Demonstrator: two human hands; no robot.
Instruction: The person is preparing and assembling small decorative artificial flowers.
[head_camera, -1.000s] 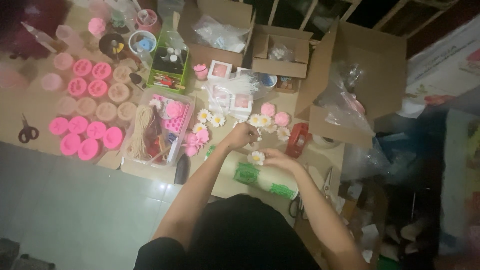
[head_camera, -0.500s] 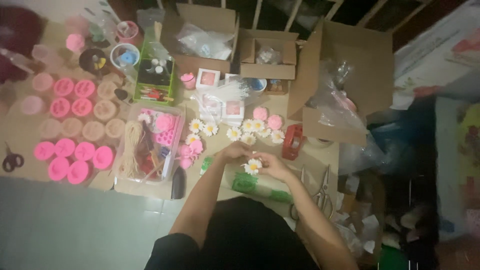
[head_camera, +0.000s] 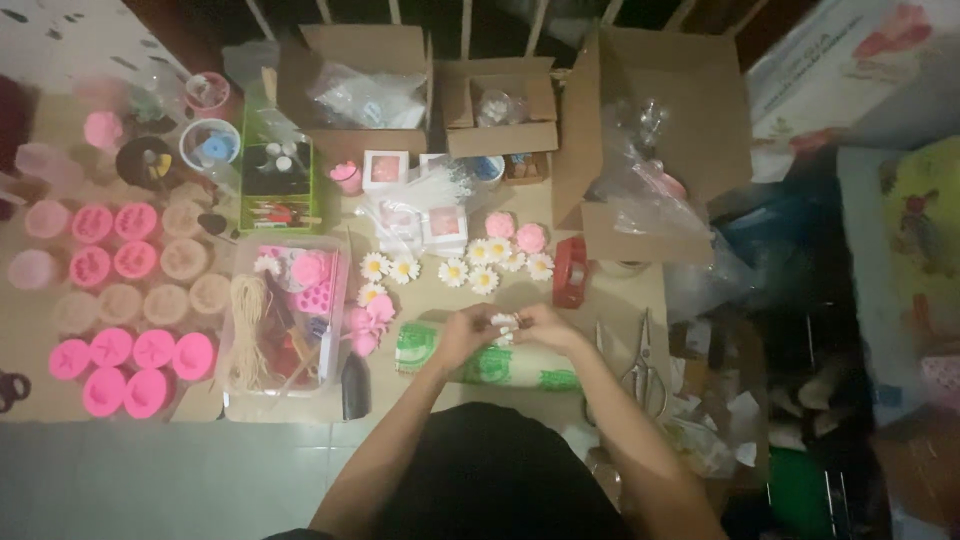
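You're over a tan cardboard work mat (head_camera: 620, 290) on a pale grey tiled floor (head_camera: 150, 480). Dim light. Dark wooden slatted rail (head_camera: 465, 25) along the mat's far edge.

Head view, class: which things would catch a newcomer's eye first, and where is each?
The left hand and right hand meet at the centre around a small white flower. Bright pink round moulds crowd the table's left side. White daisies lie in a row above the hands, before open cardboard boxes.
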